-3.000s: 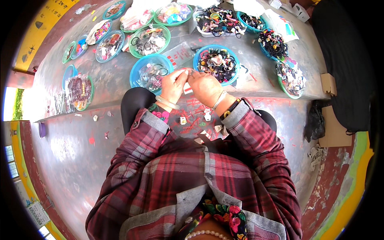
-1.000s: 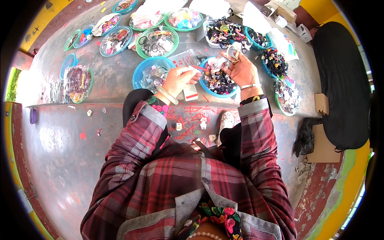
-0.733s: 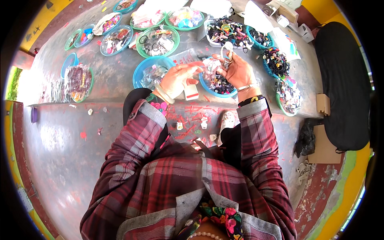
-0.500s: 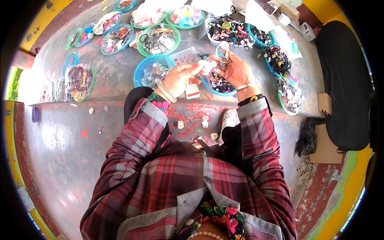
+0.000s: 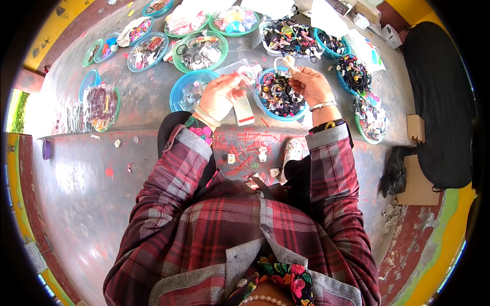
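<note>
My left hand [image 5: 220, 97] is closed in a pinch on a small pale pink piece [image 5: 249, 75] whose exact kind I cannot make out. To its right, my right hand [image 5: 314, 86] grips a cream hair tie [image 5: 285, 61] with its loop hanging out to the left. Between and below the hands stands a blue basin [image 5: 286, 118] full of dark hair ties with colourful ornaments. Beside it, under my left hand's fingers, lies a white card box with a red end [image 5: 243, 113]. Another blue basin [image 5: 176, 87] with plastic-bagged pieces sits behind my left hand.
Green bowls [image 5: 224, 57] and blue bowls [image 5: 129, 65] of small accessories spread over the raised grey ledge. At the right are more hair ties [image 5: 354, 76], a cardboard piece [image 5: 421, 178] and a long black padded thing [image 5: 441, 107]. Red scraps [image 5: 240, 148] litter the lower floor.
My hands have moved apart: the right went rightward with the cream hair tie, the left slightly leftward with the pale pink piece. More of the basin between them now shows.
</note>
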The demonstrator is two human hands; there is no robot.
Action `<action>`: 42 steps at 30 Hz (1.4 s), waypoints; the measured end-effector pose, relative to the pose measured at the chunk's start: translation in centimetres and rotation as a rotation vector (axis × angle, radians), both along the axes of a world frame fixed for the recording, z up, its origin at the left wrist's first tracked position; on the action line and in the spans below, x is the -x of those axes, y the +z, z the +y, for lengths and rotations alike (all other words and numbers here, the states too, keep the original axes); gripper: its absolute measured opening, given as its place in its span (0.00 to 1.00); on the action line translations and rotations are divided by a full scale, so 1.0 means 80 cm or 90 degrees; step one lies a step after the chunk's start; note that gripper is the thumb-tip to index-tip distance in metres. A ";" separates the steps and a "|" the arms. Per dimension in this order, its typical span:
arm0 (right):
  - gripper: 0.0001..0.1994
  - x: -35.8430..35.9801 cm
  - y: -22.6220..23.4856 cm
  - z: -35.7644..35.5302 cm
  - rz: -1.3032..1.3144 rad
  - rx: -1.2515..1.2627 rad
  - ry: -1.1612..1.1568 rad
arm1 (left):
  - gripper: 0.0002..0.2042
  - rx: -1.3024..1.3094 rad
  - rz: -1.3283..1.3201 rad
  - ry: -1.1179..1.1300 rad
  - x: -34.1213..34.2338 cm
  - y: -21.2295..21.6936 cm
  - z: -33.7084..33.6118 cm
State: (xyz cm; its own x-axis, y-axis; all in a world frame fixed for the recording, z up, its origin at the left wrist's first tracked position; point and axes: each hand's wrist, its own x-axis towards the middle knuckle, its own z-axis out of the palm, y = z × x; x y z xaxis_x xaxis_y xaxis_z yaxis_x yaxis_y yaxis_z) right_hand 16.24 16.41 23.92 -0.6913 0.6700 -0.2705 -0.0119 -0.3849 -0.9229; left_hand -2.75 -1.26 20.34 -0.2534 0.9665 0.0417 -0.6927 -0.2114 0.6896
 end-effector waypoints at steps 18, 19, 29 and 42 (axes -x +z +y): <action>0.05 -0.011 0.015 0.001 0.140 0.035 -0.040 | 0.09 0.140 0.069 0.011 -0.029 -0.002 0.033; 0.06 -0.010 0.011 0.002 0.150 0.036 -0.042 | 0.09 0.140 0.067 0.013 -0.033 -0.007 0.042; 0.14 -0.013 0.022 -0.007 0.110 0.006 -0.108 | 0.11 0.211 0.087 0.085 -0.066 -0.035 0.082; 0.11 -0.001 0.030 -0.017 0.153 -0.062 -0.032 | 0.12 0.262 0.337 0.022 -0.036 0.033 0.016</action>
